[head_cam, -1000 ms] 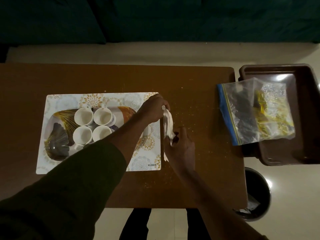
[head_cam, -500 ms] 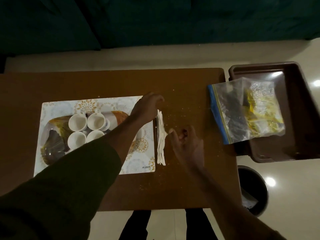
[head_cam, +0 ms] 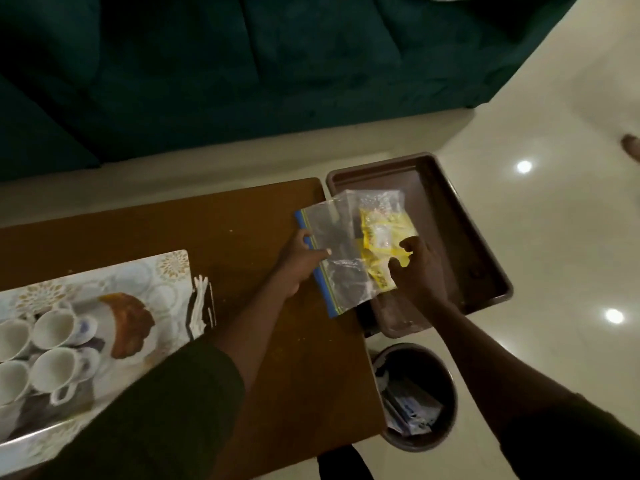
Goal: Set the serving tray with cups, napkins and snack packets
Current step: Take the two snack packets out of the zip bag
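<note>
Green sofa point(head_cam: 207, 71) fills the top, w/ pale floor to the right. Brown table point(head_cam: 221, 230) runs left-right below it. Brown bin point(head_cam: 460, 216) sits just off the table's right end, a round waste basket point(head_cam: 414, 396) below that. Serving tray point(head_cam: 100, 282) lies at lower left, holding white cups point(head_cam: 52, 351), mouths up; napkins point(head_cam: 201, 306) stacked beside its right edge, long axis running away from the person. Clear zip bag point(head_cam: 343, 261) lies across table edge & bin, blue seal end toward the table, long axis left-right; yellow snack packets point(head_cam: 381, 237) inside. Left hand point(head_cam: 298, 261) pinches the seal edge. Right hand point(head_cam: 415, 268) rests on the bag's packet end, fingers curled; firm grip can't tell.
</note>
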Demonstrator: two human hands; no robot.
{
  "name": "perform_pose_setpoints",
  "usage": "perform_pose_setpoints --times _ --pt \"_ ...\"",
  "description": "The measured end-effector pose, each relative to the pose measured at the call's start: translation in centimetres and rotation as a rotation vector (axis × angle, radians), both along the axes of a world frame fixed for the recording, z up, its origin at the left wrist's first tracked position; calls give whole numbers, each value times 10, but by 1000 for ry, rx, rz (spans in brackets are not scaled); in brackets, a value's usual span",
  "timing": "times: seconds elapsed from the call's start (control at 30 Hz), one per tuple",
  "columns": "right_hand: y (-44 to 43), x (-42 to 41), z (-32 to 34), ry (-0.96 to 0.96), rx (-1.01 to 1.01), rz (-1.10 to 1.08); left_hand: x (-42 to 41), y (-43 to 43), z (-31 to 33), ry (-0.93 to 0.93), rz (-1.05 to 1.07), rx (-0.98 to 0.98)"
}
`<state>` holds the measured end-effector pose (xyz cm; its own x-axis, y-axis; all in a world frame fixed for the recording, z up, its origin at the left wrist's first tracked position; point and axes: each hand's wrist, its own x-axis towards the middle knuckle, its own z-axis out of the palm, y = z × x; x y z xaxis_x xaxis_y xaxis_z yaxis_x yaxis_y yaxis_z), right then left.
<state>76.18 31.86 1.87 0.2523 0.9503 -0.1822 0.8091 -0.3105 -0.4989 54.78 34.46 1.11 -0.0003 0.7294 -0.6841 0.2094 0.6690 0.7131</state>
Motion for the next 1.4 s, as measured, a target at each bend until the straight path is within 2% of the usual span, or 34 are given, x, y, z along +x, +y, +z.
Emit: perform_pose_setpoints --times 0.1,0.2,0.27,0.37,0.43,0.57,0.63,0.73,0.87,0.93,1.03,1.1,1.17,1.23,1.27,1.33,1.4 --pt "3 25 -12 83 -147 -48 26 -11 -18 -67 206 -207" --pt "5 38 -22 177 -219 -97 37 -16 -38 -138 345 -326" --pt "6 41 -28 227 -248 -101 40 -17 -44 -184 411 -350" --pt "7 41 -30 297 -211 -157 42 -12 -41 -218 511 -262" --pt "6 37 -26 323 -140 -193 41 -3 -32 -250 486 -175" --pt "7 16 0 362 50 -202 53 13 6 -456 352 -29" --pt "14 4 23 371 163 -166 64 18 31 -582 250 42" --pt "28 -9 66 491 344 -133 75 21 72 -721 92 133" --pt "36 -24 122 585 624 -121 59 21 119 -879 -26 211" --pt "31 -44 135 690 633 -85 37 18 133 -924 -22 214" --pt "18 -85 127 772 433 -31 0 11 137 -984 37 135" --pt "9 -105 114 815 277 -37 -23 1 126 -871 101 86" --pt "2 -120 98 800 92 -7 -44 -12 106 -519 146 112" --pt "-4 -134 84 792 -69 26 -62 -27 85 -150 65 125" --pt "-6 -139 77 774 -121 44 -66 -35 77 -54 -8 103" --pt "-10 -152 65 650 -161 148 -75 -48 64 -4 -125 54" --pt "-12 -162 56 580 -173 195 -83 -57 55 -74 -146 56"
